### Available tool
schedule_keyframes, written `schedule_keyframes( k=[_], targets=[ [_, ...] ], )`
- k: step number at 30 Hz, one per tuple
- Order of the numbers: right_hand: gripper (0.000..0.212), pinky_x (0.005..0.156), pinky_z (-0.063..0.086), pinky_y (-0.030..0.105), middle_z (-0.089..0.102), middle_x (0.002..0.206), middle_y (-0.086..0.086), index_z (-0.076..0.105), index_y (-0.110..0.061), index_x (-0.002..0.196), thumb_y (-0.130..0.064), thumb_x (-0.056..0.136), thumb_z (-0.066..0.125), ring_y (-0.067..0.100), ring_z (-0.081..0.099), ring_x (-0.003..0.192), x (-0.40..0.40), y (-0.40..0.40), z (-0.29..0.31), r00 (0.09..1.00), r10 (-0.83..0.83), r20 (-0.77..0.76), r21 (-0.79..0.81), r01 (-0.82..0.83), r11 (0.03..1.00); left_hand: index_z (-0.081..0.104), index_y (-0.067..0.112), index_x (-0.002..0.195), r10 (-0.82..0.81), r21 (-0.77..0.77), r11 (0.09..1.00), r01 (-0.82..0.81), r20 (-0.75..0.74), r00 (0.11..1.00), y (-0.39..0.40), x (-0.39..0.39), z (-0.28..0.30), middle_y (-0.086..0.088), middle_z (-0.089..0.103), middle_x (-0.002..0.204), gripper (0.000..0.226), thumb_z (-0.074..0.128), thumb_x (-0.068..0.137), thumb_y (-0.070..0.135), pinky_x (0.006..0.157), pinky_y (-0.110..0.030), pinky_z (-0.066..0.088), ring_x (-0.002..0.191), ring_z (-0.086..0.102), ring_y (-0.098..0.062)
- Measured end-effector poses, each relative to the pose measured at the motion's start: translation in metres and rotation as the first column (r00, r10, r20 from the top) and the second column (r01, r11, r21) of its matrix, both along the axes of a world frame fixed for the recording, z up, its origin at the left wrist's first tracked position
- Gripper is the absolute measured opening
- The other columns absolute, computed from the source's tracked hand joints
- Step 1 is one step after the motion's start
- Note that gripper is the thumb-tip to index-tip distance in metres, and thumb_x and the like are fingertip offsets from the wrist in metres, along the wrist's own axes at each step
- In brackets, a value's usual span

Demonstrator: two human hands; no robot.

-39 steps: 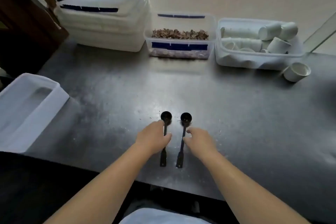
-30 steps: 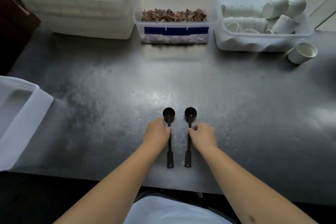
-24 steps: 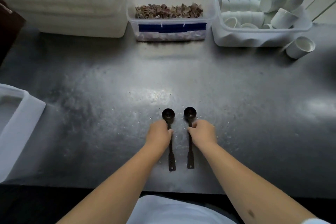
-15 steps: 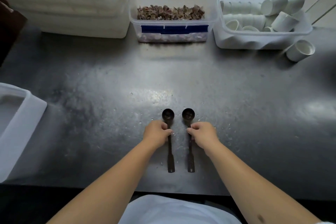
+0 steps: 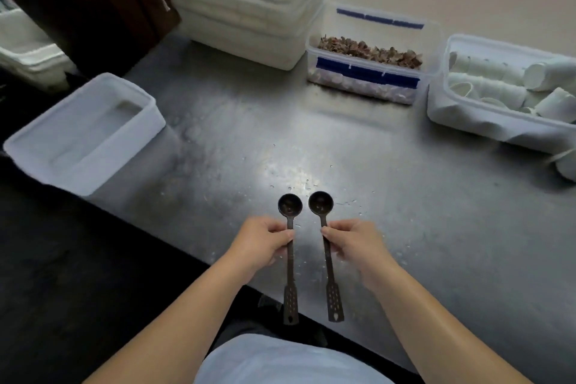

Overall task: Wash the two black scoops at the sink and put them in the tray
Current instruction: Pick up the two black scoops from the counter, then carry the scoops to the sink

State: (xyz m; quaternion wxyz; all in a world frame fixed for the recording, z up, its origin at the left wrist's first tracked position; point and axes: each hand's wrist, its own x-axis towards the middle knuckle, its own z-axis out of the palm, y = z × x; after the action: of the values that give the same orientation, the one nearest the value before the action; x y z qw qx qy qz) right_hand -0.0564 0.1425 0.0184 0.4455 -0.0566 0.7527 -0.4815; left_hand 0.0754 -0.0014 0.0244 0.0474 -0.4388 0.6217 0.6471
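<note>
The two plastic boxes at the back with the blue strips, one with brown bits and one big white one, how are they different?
The box of brown bits is clear, so its contents show; the big white box is cloudy and hides whatever is inside. The clear box is small and stands alone; the white box is wider and sits in a stack. Both are plastic with blue strips and stand on the steel counter.

Steel counter (image 5: 420,227); box of brown bits (image 5: 367,72); tub of white cups (image 5: 505,93).

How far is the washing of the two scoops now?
Done: nothing visible yet. In hand: the left hand holds the left scoop, the right hand holds the right scoop, over the steel counter. Left: washing and traying; no sink is in view.
</note>
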Motion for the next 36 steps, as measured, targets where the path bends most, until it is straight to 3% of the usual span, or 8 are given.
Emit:
schedule_keyframes(
  k=[2, 6, 10, 14, 20, 25, 33, 36],
  targets=[
    [0.023, 0.047, 0.042, 0.019, 0.068, 0.060, 0.000, 0.081, -0.021, 0.069, -0.013, 0.089, 0.072, 0.009, 0.055, 0.050, 0.009, 0.002, 0.004, 0.997, 0.076, 0.007, -0.030, -0.075, 0.997, 0.076, 0.016, 0.076, 0.092, 0.029, 0.995, -0.092, -0.021, 0.996, 0.015, 0.018, 0.009, -0.002, 0.071, 0.066, 0.013, 0.069, 0.087, 0.014, 0.038, -0.017, 0.033, 0.049, 0.059, -0.008],
    [0.015, 0.051, 0.042, 0.023, 0.069, 0.063, 0.005, 0.081, -0.012, 0.074, -0.013, 0.087, 0.074, 0.011, 0.055, 0.053, 0.033, 0.003, 0.010, 0.971, 0.238, 0.018, -0.092, -0.235, 0.968, 0.075, 0.014, 0.077, 0.276, 0.035, 0.961, -0.274, -0.044, 0.960, 0.041, 0.056, 0.019, -0.004, 0.071, 0.070, 0.013, 0.068, 0.087, 0.013, 0.036, -0.017, 0.027, 0.052, 0.061, -0.009],
    [0.025, 0.049, 0.038, 0.021, 0.059, 0.059, 0.007, 0.077, -0.010, 0.063, -0.004, 0.088, 0.072, 0.012, 0.048, 0.049, 0.070, -0.009, 0.014, 0.926, 0.375, 0.035, -0.133, -0.368, 0.920, 0.074, 0.015, 0.081, 0.441, 0.021, 0.898, -0.440, -0.032, 0.897, 0.058, 0.104, 0.027, 0.001, 0.073, 0.068, 0.010, 0.067, 0.088, 0.016, 0.037, -0.017, 0.025, 0.055, 0.066, -0.009],
    [0.012, 0.045, 0.037, 0.018, 0.052, 0.058, 0.010, 0.073, 0.007, 0.080, 0.000, 0.089, 0.070, 0.011, 0.046, 0.045, 0.116, -0.028, 0.020, 0.869, 0.491, 0.069, -0.165, -0.475, 0.864, 0.075, 0.018, 0.081, 0.579, 0.012, 0.815, -0.579, -0.056, 0.813, 0.071, 0.162, 0.036, 0.002, 0.074, 0.067, 0.010, 0.067, 0.087, 0.017, 0.039, -0.017, 0.028, 0.058, 0.068, -0.008],
    [0.017, 0.042, 0.038, 0.014, 0.055, 0.050, -0.002, 0.074, -0.008, 0.072, -0.005, 0.089, 0.071, 0.007, 0.050, 0.045, 0.205, -0.067, 0.029, 0.694, 0.718, 0.055, -0.176, -0.701, 0.691, 0.074, 0.018, 0.081, 0.777, 0.048, 0.628, -0.776, -0.091, 0.623, 0.081, 0.261, 0.046, 0.001, 0.072, 0.065, 0.010, 0.067, 0.088, 0.015, 0.037, -0.017, 0.027, 0.055, 0.067, -0.007],
    [0.015, 0.048, 0.044, 0.019, 0.059, 0.057, 0.001, 0.077, -0.004, 0.075, -0.010, 0.088, 0.073, 0.008, 0.055, 0.051, 0.305, -0.106, 0.037, 0.508, 0.861, 0.034, -0.175, -0.845, 0.505, 0.073, 0.017, 0.083, 0.887, 0.036, 0.458, -0.888, -0.085, 0.454, 0.081, 0.355, 0.047, 0.000, 0.072, 0.067, 0.009, 0.067, 0.088, 0.013, 0.037, -0.018, 0.027, 0.053, 0.066, -0.007],
    [0.023, 0.058, 0.044, 0.031, 0.061, 0.063, 0.008, 0.080, -0.012, 0.068, -0.006, 0.088, 0.072, 0.017, 0.055, 0.057, 0.503, -0.164, 0.044, 0.245, 0.969, 0.028, -0.159, -0.956, 0.247, 0.074, 0.017, 0.088, 0.979, 0.048, 0.180, -0.983, -0.109, 0.174, 0.080, 0.531, 0.052, 0.002, 0.075, 0.066, 0.007, 0.067, 0.088, 0.016, 0.038, -0.016, 0.030, 0.053, 0.066, -0.005],
    [0.022, 0.057, 0.047, 0.026, 0.061, 0.061, 0.005, 0.080, -0.010, 0.069, -0.006, 0.089, 0.071, 0.013, 0.056, 0.055, 0.573, -0.174, 0.048, 0.128, 0.991, 0.033, -0.201, -0.971, 0.132, 0.073, 0.017, 0.086, 0.989, 0.029, 0.064, -0.998, -0.133, 0.060, 0.085, 0.591, 0.060, 0.002, 0.074, 0.065, 0.007, 0.067, 0.088, 0.014, 0.038, -0.017, 0.027, 0.053, 0.066, -0.006]
  ],
)
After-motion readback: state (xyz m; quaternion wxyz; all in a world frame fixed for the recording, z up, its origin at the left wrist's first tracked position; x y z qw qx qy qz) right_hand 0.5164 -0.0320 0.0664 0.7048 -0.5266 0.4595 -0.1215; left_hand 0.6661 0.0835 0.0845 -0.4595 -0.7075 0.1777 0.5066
